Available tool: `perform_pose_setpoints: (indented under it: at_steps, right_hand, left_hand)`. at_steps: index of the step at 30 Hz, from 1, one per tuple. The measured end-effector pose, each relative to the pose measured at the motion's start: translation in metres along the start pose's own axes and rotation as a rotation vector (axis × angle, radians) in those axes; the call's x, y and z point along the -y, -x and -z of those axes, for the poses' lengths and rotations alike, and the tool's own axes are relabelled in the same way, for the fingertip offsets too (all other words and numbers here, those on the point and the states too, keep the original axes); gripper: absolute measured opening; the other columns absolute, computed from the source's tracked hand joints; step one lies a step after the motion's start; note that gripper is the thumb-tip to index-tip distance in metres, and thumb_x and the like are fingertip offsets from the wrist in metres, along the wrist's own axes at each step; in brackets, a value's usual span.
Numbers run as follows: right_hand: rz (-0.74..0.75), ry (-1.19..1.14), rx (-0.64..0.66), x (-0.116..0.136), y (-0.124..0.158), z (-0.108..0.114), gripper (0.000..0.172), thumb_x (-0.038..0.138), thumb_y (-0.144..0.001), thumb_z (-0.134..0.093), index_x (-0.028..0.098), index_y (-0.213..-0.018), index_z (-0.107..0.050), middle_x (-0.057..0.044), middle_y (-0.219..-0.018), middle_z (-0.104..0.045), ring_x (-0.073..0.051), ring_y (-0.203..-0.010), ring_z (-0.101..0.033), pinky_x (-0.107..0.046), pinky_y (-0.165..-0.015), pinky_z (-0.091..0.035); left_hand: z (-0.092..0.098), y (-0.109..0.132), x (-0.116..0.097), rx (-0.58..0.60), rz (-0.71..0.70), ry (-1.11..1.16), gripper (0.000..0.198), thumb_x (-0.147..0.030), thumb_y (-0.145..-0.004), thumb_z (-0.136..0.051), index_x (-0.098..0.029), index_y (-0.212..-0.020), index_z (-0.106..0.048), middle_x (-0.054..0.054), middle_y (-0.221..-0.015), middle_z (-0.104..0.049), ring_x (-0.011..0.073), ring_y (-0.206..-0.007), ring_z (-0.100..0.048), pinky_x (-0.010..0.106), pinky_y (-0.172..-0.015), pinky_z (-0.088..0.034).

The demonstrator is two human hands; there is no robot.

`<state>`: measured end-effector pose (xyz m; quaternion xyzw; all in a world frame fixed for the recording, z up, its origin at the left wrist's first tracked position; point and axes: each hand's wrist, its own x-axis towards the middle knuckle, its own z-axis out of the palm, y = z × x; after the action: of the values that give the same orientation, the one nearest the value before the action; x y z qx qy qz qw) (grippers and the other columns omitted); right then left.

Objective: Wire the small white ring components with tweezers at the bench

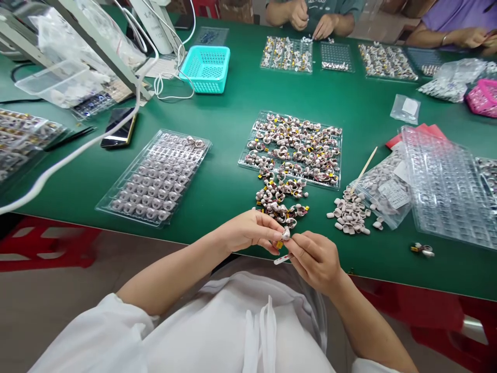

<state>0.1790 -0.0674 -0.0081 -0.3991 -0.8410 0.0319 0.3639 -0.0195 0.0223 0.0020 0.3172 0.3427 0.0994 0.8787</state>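
My left hand (252, 230) and my right hand (316, 259) meet at the table's front edge. Both pinch a small pale earbud part (286, 234) with a yellow tab below it. A thin white strip with red marks (282, 259) sticks out under my right hand's fingers; its other end is hidden. Just beyond my fingertips lies a loose pile of wired earbud parts (277, 194) with yellow tabs. Behind the pile stands a clear tray (248, 161) heaped with more of them. Right of my hands is a pile of beige caps (351, 213).
On the left lies a tray with rows of beige parts (155, 181), near a phone (119, 127) and a turquoise basket (205, 70). A white cable (77, 147) crosses the left. To the right are a bag of caps (384, 191), stacked trays (450, 191) and one loose part (422, 249). Co-workers' hands (312, 23) work opposite.
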Motion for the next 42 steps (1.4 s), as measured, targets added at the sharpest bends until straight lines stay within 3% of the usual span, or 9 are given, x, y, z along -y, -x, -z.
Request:
perform_pose_setpoints:
  at_steps: [6, 9, 12, 16, 19, 21, 26, 32, 42]
  right_hand:
    - [0.047, 0.019, 0.053, -0.008, 0.007, 0.003, 0.041, 0.011, -0.091, -0.056, 0.02, -0.131, -0.056, -0.008, -0.09, -0.074, -0.017, -0.065, -0.063, -0.031, -0.061, -0.051]
    - [-0.022, -0.08, 0.037, -0.005, 0.01, 0.004, 0.045, 0.01, -0.091, -0.056, 0.024, -0.133, -0.055, -0.007, -0.094, -0.073, -0.017, -0.069, -0.064, -0.031, -0.063, -0.052]
    - [-0.229, -0.285, -0.124, 0.004, 0.011, 0.005, 0.044, 0.009, -0.09, -0.057, 0.028, -0.129, -0.059, -0.007, -0.096, -0.07, -0.019, -0.079, -0.065, -0.033, -0.068, -0.053]
    - [-0.621, -0.471, -0.505, 0.013, 0.013, 0.002, 0.023, 0.021, -0.096, -0.05, 0.026, -0.106, -0.07, -0.007, -0.099, -0.066, -0.022, -0.086, -0.063, -0.036, -0.068, -0.052]
    - [-0.715, -0.481, -0.599, 0.01, 0.016, -0.002, 0.031, 0.036, -0.1, -0.044, 0.024, -0.101, -0.073, -0.01, -0.112, -0.063, -0.026, -0.104, -0.059, -0.044, -0.084, -0.05]
    - [-0.73, -0.462, -0.598, 0.007, 0.02, -0.003, 0.036, 0.044, -0.1, -0.043, 0.023, -0.101, -0.073, -0.011, -0.111, -0.062, -0.028, -0.107, -0.057, -0.045, -0.084, -0.05]
    - [-0.689, -0.535, -0.603, 0.009, 0.023, 0.001, 0.032, 0.04, -0.101, -0.041, 0.024, -0.1, -0.068, -0.009, -0.087, -0.06, -0.024, -0.086, -0.06, -0.035, -0.056, -0.055]
    - [-0.643, -0.582, -0.629, 0.025, 0.013, 0.001, 0.013, 0.023, -0.096, -0.053, 0.026, -0.102, -0.065, -0.007, -0.097, -0.06, -0.021, -0.081, -0.066, -0.038, -0.059, -0.064]
    - [-0.629, -0.637, -0.61, 0.03, 0.011, -0.009, 0.021, 0.016, -0.093, -0.055, 0.028, -0.105, -0.069, -0.007, -0.102, -0.061, -0.022, -0.084, -0.068, -0.043, -0.065, -0.066]
  left_hand:
    - [-0.006, -0.004, 0.005, -0.041, -0.024, 0.019, 0.024, -0.023, -0.062, -0.089, -0.009, -0.077, -0.077, 0.007, -0.072, -0.074, 0.0146, -0.065, -0.069, 0.028, -0.067, -0.062]
    - [-0.01, -0.003, 0.005, -0.061, -0.054, 0.023, 0.023, -0.023, -0.061, -0.089, -0.01, -0.075, -0.076, 0.004, -0.068, -0.072, 0.0124, -0.059, -0.067, 0.027, -0.066, -0.061]
    - [-0.014, 0.002, 0.003, -0.076, -0.142, 0.024, 0.024, -0.025, -0.064, -0.088, -0.01, -0.077, -0.075, 0.004, -0.07, -0.072, 0.0129, -0.06, -0.068, 0.027, -0.065, -0.061]
    - [-0.021, 0.007, -0.001, -0.115, -0.255, 0.008, 0.026, -0.025, -0.067, -0.086, -0.011, -0.085, -0.076, 0.002, -0.074, -0.071, 0.0126, -0.063, -0.067, 0.03, -0.068, -0.061]
    - [-0.024, 0.006, -0.001, -0.153, -0.289, 0.003, 0.026, -0.026, -0.067, -0.085, -0.011, -0.086, -0.076, 0.002, -0.07, -0.071, 0.0124, -0.062, -0.067, 0.029, -0.069, -0.061]
    - [-0.025, 0.005, 0.0, -0.195, -0.306, -0.01, 0.024, -0.026, -0.067, -0.085, -0.011, -0.083, -0.075, 0.002, -0.068, -0.071, 0.0133, -0.062, -0.068, 0.028, -0.069, -0.06]
    - [-0.025, 0.002, 0.005, -0.288, -0.367, -0.071, 0.022, -0.026, -0.068, -0.082, -0.011, -0.081, -0.072, 0.003, -0.069, -0.072, 0.0145, -0.064, -0.068, 0.029, -0.07, -0.059]
    - [-0.028, 0.003, 0.009, -0.34, -0.471, -0.139, 0.016, -0.023, -0.072, -0.078, -0.012, -0.082, -0.074, 0.002, -0.068, -0.071, 0.0123, -0.063, -0.066, 0.024, -0.067, -0.056]
    - [-0.029, 0.004, 0.01, -0.349, -0.469, -0.141, 0.019, -0.023, -0.07, -0.079, -0.011, -0.084, -0.074, 0.002, -0.068, -0.071, 0.0134, -0.064, -0.066, 0.025, -0.067, -0.056]
